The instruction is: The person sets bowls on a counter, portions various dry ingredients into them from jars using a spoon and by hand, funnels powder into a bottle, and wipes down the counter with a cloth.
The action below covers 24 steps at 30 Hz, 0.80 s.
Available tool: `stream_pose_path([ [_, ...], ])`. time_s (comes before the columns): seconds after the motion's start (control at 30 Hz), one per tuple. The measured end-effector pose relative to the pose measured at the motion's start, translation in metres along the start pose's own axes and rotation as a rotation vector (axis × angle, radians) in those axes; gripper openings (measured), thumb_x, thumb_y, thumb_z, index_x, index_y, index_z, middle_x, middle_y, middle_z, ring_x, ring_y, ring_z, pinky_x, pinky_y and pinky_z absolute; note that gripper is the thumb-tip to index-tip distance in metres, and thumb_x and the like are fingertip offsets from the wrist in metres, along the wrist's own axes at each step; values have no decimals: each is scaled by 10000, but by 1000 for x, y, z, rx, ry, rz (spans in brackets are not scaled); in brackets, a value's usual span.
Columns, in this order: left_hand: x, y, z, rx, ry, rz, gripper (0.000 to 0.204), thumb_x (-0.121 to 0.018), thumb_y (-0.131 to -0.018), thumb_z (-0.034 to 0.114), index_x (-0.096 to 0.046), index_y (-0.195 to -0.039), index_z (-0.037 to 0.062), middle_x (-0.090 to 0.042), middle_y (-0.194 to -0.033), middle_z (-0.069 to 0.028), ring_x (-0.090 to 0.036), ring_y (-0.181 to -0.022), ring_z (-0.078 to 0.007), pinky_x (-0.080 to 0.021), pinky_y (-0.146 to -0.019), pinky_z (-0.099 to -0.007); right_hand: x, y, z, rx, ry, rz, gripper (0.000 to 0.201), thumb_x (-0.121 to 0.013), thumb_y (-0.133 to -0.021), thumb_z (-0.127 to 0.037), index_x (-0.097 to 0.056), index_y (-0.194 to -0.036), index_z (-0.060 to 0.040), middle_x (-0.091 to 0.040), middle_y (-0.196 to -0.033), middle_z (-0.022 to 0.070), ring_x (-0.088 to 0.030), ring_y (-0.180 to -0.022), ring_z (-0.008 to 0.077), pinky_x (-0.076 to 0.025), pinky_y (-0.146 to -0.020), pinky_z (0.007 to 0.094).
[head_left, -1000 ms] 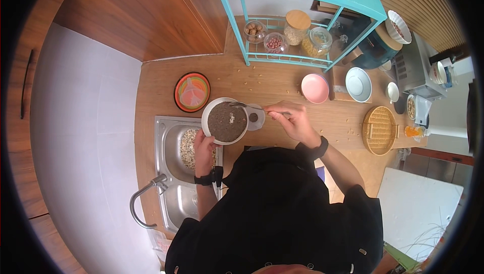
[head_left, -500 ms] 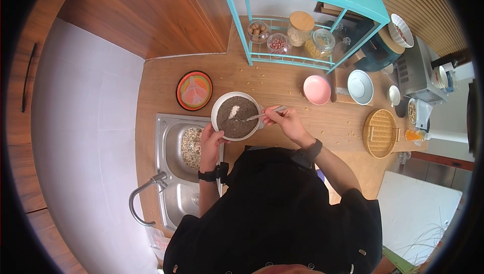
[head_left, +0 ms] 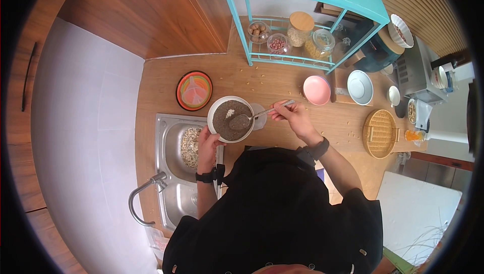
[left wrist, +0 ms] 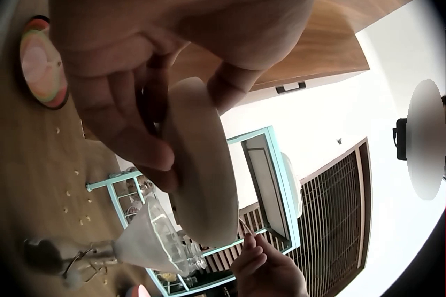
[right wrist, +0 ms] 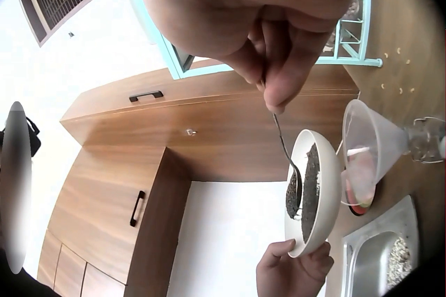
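In the head view the left hand (head_left: 207,149) grips the near left rim of a white bowl (head_left: 210,118) holding dark grey grains with a small pale patch. The right hand (head_left: 295,118) pinches the handle of a metal spoon (head_left: 264,111), its bowl heaped with dark grains over the bowl's contents. Beside the bowl, partly hidden behind it, is a translucent funnel (head_left: 260,118). The right wrist view shows the funnel (right wrist: 380,147) set in the neck of a glass bottle (right wrist: 426,140), and the white bowl (right wrist: 327,203) tilted close to it.
A double sink (head_left: 174,173) with pale mixed grains lies at the left, and stacked colourful plates (head_left: 206,80) behind it. Pink (head_left: 317,90) and pale blue (head_left: 360,87) bowls, a wicker basket (head_left: 379,134) and scattered kernels are to the right. A turquoise rack (head_left: 302,61) holds jars.
The spoon came down into the bowl and now stands lifted, heaped with dark grains. The bowl moved right, then slightly back left. The left hand keeps its grip on the bowl.
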<state>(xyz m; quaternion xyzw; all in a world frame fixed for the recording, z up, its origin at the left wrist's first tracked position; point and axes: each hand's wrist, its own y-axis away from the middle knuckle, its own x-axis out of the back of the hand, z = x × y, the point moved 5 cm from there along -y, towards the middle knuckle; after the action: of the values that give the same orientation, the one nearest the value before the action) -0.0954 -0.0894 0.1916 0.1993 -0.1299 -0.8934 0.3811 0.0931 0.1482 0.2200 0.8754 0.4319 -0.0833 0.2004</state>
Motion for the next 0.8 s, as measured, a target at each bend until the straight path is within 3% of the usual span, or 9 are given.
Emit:
stream_pose_path([
  [0.4,9,0,-1,-7,11,53,367,-534,-865,54,-550,-1228,2,-649,-1098,-87,-668,-880,-163,-565,-693,-307,23,1,-23,24,12,114,258,-591,-1011,-176,-662,-1050,69,-730,-925,134,-682,-788,142,-556,-755,264],
  [0.8,29,5,-2,-35,-9,166,349,-532,-856,53,-571,-1201,17,-658,-1076,-71,-664,-871,-154,-567,-673,-295,23,2,-33,140,268,189,231,-604,-998,-151,-679,-993,68,-729,-863,133,-689,-747,144,-562,-688,283],
])
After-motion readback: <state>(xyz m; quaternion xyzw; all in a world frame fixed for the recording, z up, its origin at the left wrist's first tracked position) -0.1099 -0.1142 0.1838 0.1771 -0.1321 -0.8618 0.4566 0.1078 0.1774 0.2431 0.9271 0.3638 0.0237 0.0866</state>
